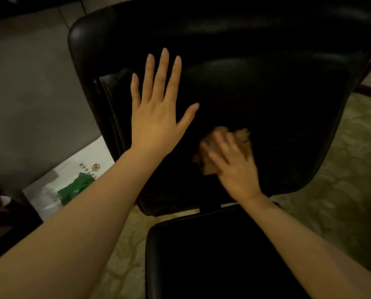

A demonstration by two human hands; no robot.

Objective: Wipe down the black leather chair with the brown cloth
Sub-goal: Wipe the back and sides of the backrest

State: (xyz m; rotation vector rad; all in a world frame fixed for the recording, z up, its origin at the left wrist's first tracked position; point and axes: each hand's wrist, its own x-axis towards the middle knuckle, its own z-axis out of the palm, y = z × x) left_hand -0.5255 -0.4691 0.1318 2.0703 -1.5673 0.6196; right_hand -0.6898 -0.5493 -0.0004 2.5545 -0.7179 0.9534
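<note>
On the black leather chair (255,87) two bare hands are at work, and one brown cloth (240,137) lies bunched on the dark seat. One left hand (156,111) rests flat on the leather, its fingers (163,70) spread wide and holding nothing. One right hand (234,167), blurred, presses on the cloth, fingers laid over it and partly curled; whether they pinch it I cannot tell. One black padded surface (212,260) sits just below the chair, nearer the camera. Beside the chair on the left lies one white bag (72,180) with green print. Pale patterned carpet (342,190) covers the floor, and a grey wall (29,93) stands to the left.
</note>
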